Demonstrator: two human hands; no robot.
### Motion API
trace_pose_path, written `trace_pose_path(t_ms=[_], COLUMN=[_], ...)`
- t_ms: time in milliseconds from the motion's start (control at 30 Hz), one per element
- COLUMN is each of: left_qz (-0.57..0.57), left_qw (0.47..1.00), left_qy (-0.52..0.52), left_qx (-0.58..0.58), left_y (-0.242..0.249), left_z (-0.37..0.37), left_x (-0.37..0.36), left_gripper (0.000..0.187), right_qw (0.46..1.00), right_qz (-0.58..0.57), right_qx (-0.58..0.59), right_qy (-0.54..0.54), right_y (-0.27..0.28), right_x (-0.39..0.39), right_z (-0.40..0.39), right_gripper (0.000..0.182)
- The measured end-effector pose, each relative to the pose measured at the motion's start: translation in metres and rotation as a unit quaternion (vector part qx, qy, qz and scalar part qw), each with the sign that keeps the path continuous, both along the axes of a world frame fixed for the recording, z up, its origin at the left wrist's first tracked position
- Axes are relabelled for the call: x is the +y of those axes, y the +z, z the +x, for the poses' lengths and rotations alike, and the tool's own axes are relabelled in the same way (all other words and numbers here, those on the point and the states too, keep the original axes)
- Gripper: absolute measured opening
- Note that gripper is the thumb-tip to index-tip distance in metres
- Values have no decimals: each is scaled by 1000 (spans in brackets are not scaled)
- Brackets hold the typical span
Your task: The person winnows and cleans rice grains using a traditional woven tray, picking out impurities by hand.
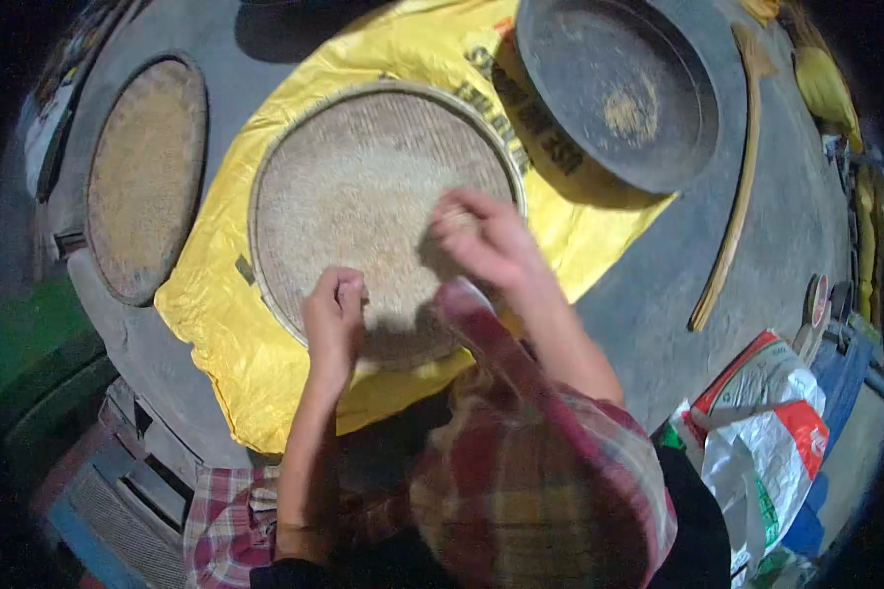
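Observation:
A round woven winnowing tray [393, 106] lies in front of me, spread with pale grain [354, 201]. Above its lower left part is my left hand [334, 316], with thumb and fingers pressed together; whatever they pinch is too small to make out. My right hand [486, 239] hovers over the right side of the tray, somewhat blurred by motion. Its fingers are curled round what looks like a small amount of pale grain. A plaid cloth end hangs beside the right wrist, over the tray's lower edge.
Beneath the tray is a yellow plastic sack [236, 368]. A dark round pan [599, 59] with a little grain stands at upper right, a wooden stick [739, 196] beyond it. Another grain-covered woven tray [147, 177] is at left. Crumpled packaging bags [761, 461] lie at lower right.

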State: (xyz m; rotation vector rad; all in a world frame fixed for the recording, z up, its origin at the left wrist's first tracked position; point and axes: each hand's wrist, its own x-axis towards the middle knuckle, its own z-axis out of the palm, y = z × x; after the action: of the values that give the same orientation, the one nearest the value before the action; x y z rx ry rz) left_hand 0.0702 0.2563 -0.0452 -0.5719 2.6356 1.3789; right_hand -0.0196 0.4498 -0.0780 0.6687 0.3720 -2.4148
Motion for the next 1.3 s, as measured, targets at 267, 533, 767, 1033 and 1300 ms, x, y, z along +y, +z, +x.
trace_pose_path(t_ms=[267, 533, 767, 1033, 1300], left_qz=[-57, -56, -80, 104, -90], left_qw=[994, 995, 996, 992, 995], left_qy=[-52, -21, -46, 68, -48], left_qx=[78, 78, -8, -29, 6], left_y=[-42, -55, -65, -72, -70], left_z=[9, 10, -14, -13, -31], left_x=[-15, -13, -2, -27, -22], left_gripper=[19, 20, 14, 12, 12], right_qw=[855, 477, 517, 462, 429], right_qz=[418, 762, 599, 621, 616], right_qx=[258, 434, 577, 594, 635], right_qy=[-166, -54, 202, 219, 179], right_y=[37, 32, -32, -44, -39], right_x=[149, 73, -40, -50, -77], right_z=[-112, -36, 24, 25, 8], right_gripper=[30, 10, 15, 16, 18])
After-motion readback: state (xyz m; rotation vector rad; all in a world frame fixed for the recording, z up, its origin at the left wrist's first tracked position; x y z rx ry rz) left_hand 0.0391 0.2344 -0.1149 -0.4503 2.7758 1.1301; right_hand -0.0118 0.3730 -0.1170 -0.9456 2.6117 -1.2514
